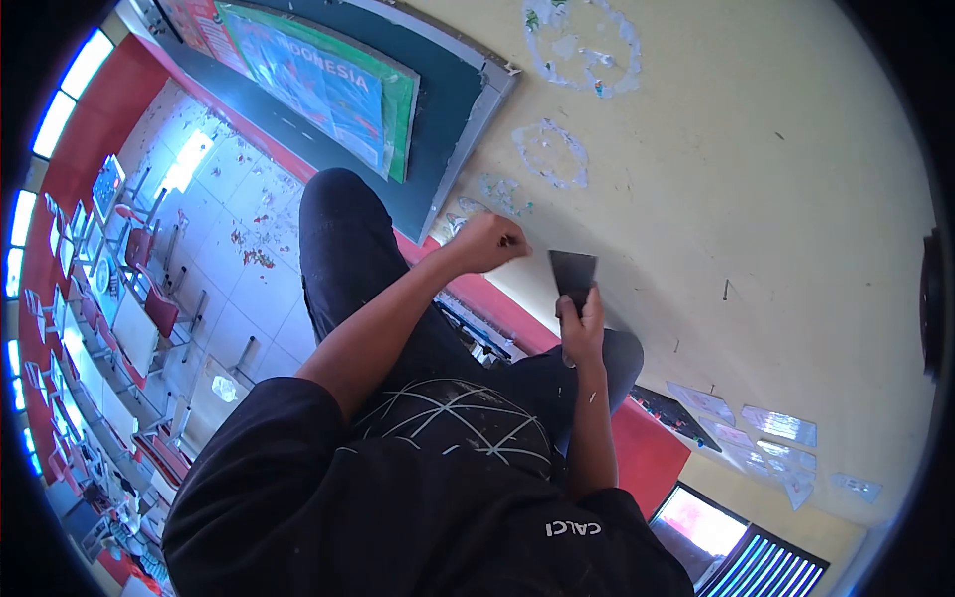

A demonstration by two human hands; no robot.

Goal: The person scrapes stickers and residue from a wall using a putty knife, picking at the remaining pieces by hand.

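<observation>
My right hand [585, 333] grips a putty knife [573, 271] by its handle, with the wide dark blade pointing up, close to the cream wall [716, 219]. My left hand [484, 244] is to the left of the blade, its fingers curled together in a pinch. Whatever the fingertips hold, if anything, is too small to make out. Near my left hand, patches of torn paper residue [505, 194] cling to the wall. Higher up are a ring of residue [552, 154] and a larger ring-shaped patch [582, 45].
A dark green board [453, 129] carrying an Indonesia poster [318, 90] is on the wall at upper left. Nails [726, 290] stick out at right, near hanging plastic sheets [781, 425]. Desks and chairs [139, 318] fill the left; scraps [257, 257] litter the tiled floor.
</observation>
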